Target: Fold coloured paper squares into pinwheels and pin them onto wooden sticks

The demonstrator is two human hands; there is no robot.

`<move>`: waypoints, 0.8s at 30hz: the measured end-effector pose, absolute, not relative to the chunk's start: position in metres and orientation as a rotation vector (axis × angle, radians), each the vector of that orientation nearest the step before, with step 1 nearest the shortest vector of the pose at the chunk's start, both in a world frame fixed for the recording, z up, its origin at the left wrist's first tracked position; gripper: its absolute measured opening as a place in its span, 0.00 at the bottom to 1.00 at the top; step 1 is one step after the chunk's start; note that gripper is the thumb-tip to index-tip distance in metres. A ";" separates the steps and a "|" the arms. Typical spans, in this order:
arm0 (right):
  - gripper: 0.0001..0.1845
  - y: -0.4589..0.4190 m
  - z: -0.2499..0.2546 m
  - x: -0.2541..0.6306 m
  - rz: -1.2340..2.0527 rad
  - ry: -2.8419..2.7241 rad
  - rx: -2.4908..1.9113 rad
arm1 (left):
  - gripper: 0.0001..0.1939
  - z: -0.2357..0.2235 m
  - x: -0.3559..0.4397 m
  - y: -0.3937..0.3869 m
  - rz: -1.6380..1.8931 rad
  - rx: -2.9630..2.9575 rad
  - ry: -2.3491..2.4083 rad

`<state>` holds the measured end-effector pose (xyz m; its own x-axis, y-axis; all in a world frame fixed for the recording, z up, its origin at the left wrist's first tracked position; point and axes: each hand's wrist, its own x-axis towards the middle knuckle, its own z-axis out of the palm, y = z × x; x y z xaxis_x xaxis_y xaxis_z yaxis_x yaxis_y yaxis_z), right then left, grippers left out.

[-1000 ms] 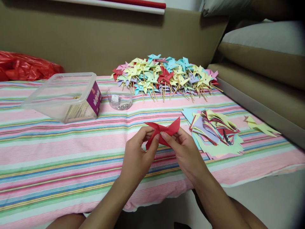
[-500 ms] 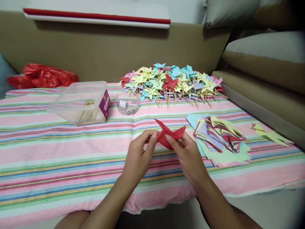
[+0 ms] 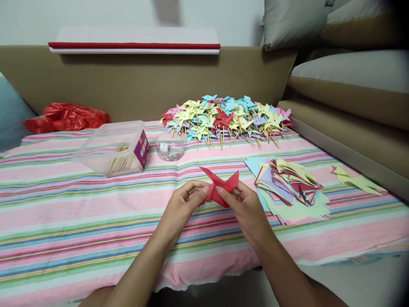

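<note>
A red paper pinwheel (image 3: 225,183), partly folded and with pointed tips, is held just above the striped cloth between both hands. My left hand (image 3: 188,198) pinches its left side between thumb and fingers. On the right side, my right hand (image 3: 241,202) grips it, with the thumb pressing near the middle. The pinwheel's centre is partly covered by the thumbs. To the right of my right hand lies a stack of cut coloured paper sheets (image 3: 277,183), with a small dark tool (image 3: 305,197) on it that I cannot make out clearly.
Finished pinwheels on sticks (image 3: 223,119) are heaped at the back. A clear plastic box (image 3: 105,140) with wooden sticks and a round clear container (image 3: 171,149) with small metal pieces stand left of centre. Yellow paper scraps (image 3: 356,181) lie right; a red plastic bag (image 3: 73,117) lies back left.
More of the red paper is folded in toward the centre, on the left side. Both hands stay on it. The camera view has tilted up slightly.
</note>
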<state>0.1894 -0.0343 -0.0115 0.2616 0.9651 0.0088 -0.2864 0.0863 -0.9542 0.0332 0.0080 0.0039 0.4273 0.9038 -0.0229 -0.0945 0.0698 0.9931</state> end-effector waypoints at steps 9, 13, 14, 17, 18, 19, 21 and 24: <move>0.12 -0.033 -0.016 0.192 1.066 -0.876 -1.061 | 0.10 0.007 0.030 0.007 0.720 1.167 0.749; 0.14 -0.032 -0.011 0.193 1.068 -0.843 -1.024 | 0.11 0.007 0.029 0.009 0.719 1.191 0.810; 0.15 -0.031 -0.009 0.193 1.074 -0.821 -1.013 | 0.12 0.008 0.028 0.009 0.732 1.195 0.840; 0.19 -0.025 -0.001 0.191 1.091 -0.750 -0.960 | 0.15 0.017 0.021 0.007 0.788 1.230 0.957; 0.20 -0.023 0.003 0.188 1.099 -0.732 -0.933 | 0.15 0.021 0.016 0.005 0.809 1.260 0.991; 0.21 -0.021 0.006 0.186 1.108 -0.718 -0.903 | 0.16 0.027 0.010 0.003 0.835 1.305 1.020; 0.23 -0.017 0.014 0.178 1.131 -0.689 -0.857 | 0.17 0.038 -0.008 -0.001 0.900 1.445 1.087; 0.25 -0.014 0.024 0.166 1.172 -0.643 -0.831 | 0.18 0.055 -0.044 0.002 1.102 1.696 1.341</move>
<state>0.1655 -0.0142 0.0239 0.2768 0.9608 0.0143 -0.5280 0.1645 -0.8332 -0.0438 0.0024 0.0548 0.1021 0.9754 0.1951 0.3798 -0.2195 0.8987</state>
